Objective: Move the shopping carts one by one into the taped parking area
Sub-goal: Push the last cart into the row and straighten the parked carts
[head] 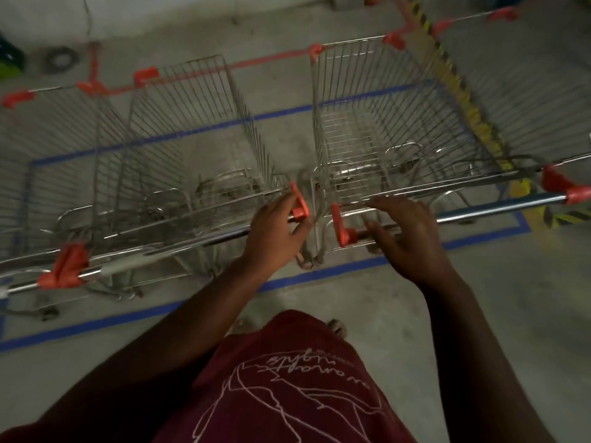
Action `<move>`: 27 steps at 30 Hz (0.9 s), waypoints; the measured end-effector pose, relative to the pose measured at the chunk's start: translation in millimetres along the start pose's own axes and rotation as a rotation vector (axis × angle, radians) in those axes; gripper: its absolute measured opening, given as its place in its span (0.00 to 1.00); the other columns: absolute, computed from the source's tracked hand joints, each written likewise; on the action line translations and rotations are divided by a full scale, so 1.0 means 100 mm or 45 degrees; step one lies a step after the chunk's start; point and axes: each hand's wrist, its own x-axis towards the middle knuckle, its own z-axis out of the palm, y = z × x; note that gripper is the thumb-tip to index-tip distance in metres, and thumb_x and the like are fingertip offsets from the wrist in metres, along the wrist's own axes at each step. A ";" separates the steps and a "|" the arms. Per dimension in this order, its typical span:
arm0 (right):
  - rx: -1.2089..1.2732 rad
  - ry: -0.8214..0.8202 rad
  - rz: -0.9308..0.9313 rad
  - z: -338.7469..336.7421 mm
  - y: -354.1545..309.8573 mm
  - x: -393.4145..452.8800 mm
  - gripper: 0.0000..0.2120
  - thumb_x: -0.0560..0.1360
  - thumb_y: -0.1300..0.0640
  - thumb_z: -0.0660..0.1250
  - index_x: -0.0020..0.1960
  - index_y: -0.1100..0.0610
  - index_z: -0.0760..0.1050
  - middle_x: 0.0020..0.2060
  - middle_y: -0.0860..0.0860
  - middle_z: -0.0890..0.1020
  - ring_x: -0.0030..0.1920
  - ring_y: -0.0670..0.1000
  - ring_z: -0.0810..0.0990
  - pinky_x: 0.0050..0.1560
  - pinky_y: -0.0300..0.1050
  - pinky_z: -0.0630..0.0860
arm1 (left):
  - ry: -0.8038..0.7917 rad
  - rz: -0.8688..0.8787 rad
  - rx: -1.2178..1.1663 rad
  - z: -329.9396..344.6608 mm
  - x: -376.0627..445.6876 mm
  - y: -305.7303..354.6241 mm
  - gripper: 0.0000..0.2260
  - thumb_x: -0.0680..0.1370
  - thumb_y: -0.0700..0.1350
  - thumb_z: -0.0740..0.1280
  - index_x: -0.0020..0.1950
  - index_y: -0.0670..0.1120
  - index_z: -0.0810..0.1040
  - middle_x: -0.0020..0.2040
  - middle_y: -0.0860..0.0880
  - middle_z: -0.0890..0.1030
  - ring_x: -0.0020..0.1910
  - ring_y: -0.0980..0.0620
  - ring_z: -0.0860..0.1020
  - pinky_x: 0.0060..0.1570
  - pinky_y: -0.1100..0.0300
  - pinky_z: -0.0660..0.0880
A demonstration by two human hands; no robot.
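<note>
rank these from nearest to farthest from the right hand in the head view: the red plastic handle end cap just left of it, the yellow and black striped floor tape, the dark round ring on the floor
From the right hand:
1. Red plastic handle end cap, just left of the hand, by its fingers.
2. Yellow and black striped floor tape, ahead and to the right, seen through the right cart's wire basket.
3. Dark round ring on the floor, far upper left, beyond the carts.

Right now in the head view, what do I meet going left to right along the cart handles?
Red-taped handle joint → left cart's handle bar → left hand → right hand → right cart's blue handle bar → its red end cap.
</note>
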 end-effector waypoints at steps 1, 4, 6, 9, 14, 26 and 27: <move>-0.013 -0.023 0.004 0.01 0.06 0.02 0.21 0.80 0.41 0.66 0.68 0.51 0.79 0.65 0.47 0.83 0.66 0.53 0.80 0.68 0.69 0.68 | 0.012 -0.021 0.024 0.01 0.00 0.00 0.21 0.78 0.54 0.71 0.69 0.47 0.78 0.60 0.50 0.83 0.57 0.48 0.82 0.58 0.52 0.78; -0.204 -0.105 0.097 0.17 0.19 0.02 0.22 0.77 0.32 0.66 0.62 0.44 0.82 0.57 0.44 0.85 0.67 0.52 0.79 0.78 0.68 0.53 | -0.045 -0.105 0.169 0.04 0.04 -0.02 0.23 0.77 0.65 0.65 0.66 0.55 0.78 0.55 0.56 0.84 0.55 0.50 0.83 0.58 0.46 0.77; -0.411 -0.084 0.158 0.35 0.22 0.02 0.21 0.78 0.30 0.65 0.48 0.45 0.86 0.42 0.45 0.85 0.59 0.54 0.81 0.78 0.66 0.52 | -0.114 -0.158 0.210 0.03 0.13 -0.04 0.24 0.75 0.70 0.62 0.62 0.56 0.79 0.47 0.57 0.84 0.51 0.50 0.84 0.56 0.46 0.78; -0.552 0.106 0.228 0.54 0.22 0.09 0.26 0.82 0.37 0.62 0.34 0.51 0.83 0.30 0.47 0.81 0.44 0.56 0.82 0.74 0.66 0.62 | -0.114 -0.137 0.207 0.02 0.22 -0.09 0.23 0.74 0.70 0.62 0.57 0.56 0.80 0.38 0.59 0.78 0.46 0.49 0.84 0.53 0.47 0.79; -0.640 0.179 0.308 0.71 0.06 0.24 0.26 0.83 0.41 0.62 0.32 0.53 0.82 0.28 0.49 0.82 0.38 0.56 0.81 0.69 0.60 0.68 | -0.089 -0.060 0.173 0.07 0.16 -0.24 0.20 0.75 0.68 0.65 0.59 0.56 0.79 0.43 0.58 0.83 0.48 0.54 0.84 0.52 0.46 0.79; -0.616 0.244 0.177 0.86 0.07 0.56 0.19 0.76 0.51 0.68 0.27 0.54 0.77 0.23 0.49 0.77 0.29 0.54 0.76 0.51 0.51 0.72 | -0.037 0.070 0.285 0.04 0.12 -0.35 0.30 0.76 0.68 0.68 0.70 0.50 0.78 0.45 0.52 0.86 0.44 0.50 0.84 0.41 0.55 0.79; -0.621 0.247 0.176 0.87 0.06 0.59 0.19 0.76 0.51 0.68 0.27 0.54 0.76 0.23 0.49 0.77 0.29 0.54 0.76 0.51 0.51 0.72 | -0.030 0.068 0.291 0.03 0.13 -0.35 0.32 0.75 0.69 0.68 0.72 0.50 0.77 0.45 0.52 0.86 0.43 0.50 0.84 0.40 0.55 0.79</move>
